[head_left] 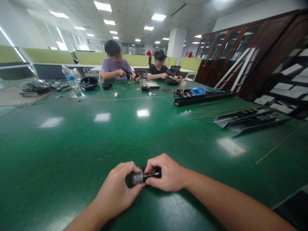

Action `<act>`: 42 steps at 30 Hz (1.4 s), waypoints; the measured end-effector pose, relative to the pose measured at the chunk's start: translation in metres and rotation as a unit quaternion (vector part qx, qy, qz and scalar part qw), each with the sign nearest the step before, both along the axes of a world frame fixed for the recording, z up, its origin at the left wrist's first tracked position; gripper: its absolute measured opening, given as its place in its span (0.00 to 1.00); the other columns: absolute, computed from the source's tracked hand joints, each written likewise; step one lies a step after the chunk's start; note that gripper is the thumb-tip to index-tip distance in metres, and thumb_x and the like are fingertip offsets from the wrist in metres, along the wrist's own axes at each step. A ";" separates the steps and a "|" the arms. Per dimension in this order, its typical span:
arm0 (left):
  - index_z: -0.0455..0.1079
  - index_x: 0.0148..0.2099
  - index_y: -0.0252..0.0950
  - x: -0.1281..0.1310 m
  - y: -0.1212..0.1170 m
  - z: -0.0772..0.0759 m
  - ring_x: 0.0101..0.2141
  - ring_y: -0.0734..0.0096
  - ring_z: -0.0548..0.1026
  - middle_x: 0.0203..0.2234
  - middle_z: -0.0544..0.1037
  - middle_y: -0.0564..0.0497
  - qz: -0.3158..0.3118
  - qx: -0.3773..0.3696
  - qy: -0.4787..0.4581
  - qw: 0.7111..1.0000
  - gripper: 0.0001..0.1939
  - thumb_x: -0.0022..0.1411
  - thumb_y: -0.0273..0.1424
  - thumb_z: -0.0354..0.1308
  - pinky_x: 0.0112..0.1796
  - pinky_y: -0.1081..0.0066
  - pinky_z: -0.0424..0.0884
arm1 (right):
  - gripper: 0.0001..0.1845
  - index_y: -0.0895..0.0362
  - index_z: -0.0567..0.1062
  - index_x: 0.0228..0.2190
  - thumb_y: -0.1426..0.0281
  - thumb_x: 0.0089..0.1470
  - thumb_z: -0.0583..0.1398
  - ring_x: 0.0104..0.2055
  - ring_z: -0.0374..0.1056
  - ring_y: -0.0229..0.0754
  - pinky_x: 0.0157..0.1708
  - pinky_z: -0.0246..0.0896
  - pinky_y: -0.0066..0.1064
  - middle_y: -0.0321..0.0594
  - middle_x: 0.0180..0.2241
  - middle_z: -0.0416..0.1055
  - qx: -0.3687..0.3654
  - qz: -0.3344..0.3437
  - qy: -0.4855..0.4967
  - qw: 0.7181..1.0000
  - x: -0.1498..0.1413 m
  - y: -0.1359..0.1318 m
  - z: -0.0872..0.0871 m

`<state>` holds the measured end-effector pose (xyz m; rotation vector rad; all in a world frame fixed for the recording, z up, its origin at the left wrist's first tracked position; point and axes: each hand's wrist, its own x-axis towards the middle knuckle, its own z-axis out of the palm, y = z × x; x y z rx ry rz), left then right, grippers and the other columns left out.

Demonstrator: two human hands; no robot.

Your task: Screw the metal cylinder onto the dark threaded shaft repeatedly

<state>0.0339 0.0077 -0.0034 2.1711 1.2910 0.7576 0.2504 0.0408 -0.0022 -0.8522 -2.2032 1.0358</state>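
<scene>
Low in the middle of the head view, a small cylindrical metal part (138, 178) lies between my two hands, over the green table (101, 141). It has a dark end, a grey barrel, a dark ribbed or spring-like neck and a thin shaft with a bright tip pointing right. My left hand (117, 184) is closed round the grey barrel, thumb above it. My right hand (167, 173) is closed at the neck, with thumb and fingertips on either side of the shaft. Something dark behind the shaft, near the right palm, cannot be made out.
Dark metal channels (250, 120) and thin rods (209, 115) lie at the right. Another channel (204, 98) holds blue parts. Across the table, two people each hold a dark drill-like tool (126, 71). A plastic bottle (71, 80) and a black bowl (89, 83) stand far left.
</scene>
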 end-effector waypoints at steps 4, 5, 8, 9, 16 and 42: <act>0.68 0.40 0.40 0.000 0.000 -0.001 0.37 0.65 0.76 0.35 0.77 0.53 0.004 0.013 -0.005 1.000 0.08 0.56 0.29 0.62 0.40 0.67 0.69 | 0.05 0.58 0.76 0.29 0.72 0.46 0.64 0.25 0.66 0.34 0.27 0.59 0.23 0.34 0.25 0.73 0.008 -0.003 -0.002 1.000 0.000 0.000 -0.001; 0.68 0.39 0.40 0.000 0.000 0.000 0.37 0.66 0.76 0.35 0.77 0.53 0.004 0.013 -0.005 1.000 0.08 0.56 0.29 0.62 0.40 0.67 0.69 | 0.04 0.58 0.76 0.29 0.73 0.46 0.64 0.25 0.66 0.34 0.27 0.58 0.23 0.34 0.25 0.72 0.010 -0.004 -0.003 1.000 0.000 0.000 -0.001; 0.69 0.39 0.40 0.000 0.001 0.001 0.37 0.66 0.76 0.34 0.77 0.53 0.004 0.010 -0.001 1.000 0.09 0.55 0.28 0.63 0.40 0.67 0.69 | 0.04 0.58 0.76 0.29 0.73 0.46 0.64 0.25 0.65 0.33 0.27 0.57 0.23 0.33 0.24 0.72 0.017 -0.004 -0.007 1.000 -0.001 0.000 -0.002; 0.69 0.39 0.40 0.000 0.001 0.002 0.37 0.66 0.76 0.34 0.77 0.53 0.004 0.010 -0.001 1.000 0.09 0.55 0.27 0.63 0.40 0.67 0.69 | 0.04 0.59 0.76 0.29 0.73 0.46 0.64 0.25 0.65 0.33 0.27 0.57 0.23 0.33 0.24 0.72 0.020 -0.003 -0.009 1.000 -0.001 0.001 -0.001; 0.69 0.38 0.40 0.000 0.001 0.002 0.37 0.65 0.75 0.34 0.77 0.53 0.001 0.014 0.003 1.000 0.08 0.55 0.27 0.62 0.40 0.66 0.69 | 0.04 0.58 0.77 0.29 0.73 0.45 0.65 0.25 0.65 0.34 0.27 0.57 0.23 0.33 0.24 0.72 0.027 -0.005 -0.013 1.000 0.000 0.001 -0.002; 0.70 0.39 0.40 -0.002 0.003 -0.003 0.37 0.65 0.77 0.35 0.78 0.52 0.012 0.038 -0.001 0.999 0.08 0.56 0.29 0.63 0.40 0.67 0.71 | 0.09 0.58 0.75 0.31 0.68 0.46 0.66 0.26 0.67 0.35 0.27 0.58 0.24 0.34 0.26 0.74 0.005 -0.015 -0.016 1.000 0.000 -0.001 0.000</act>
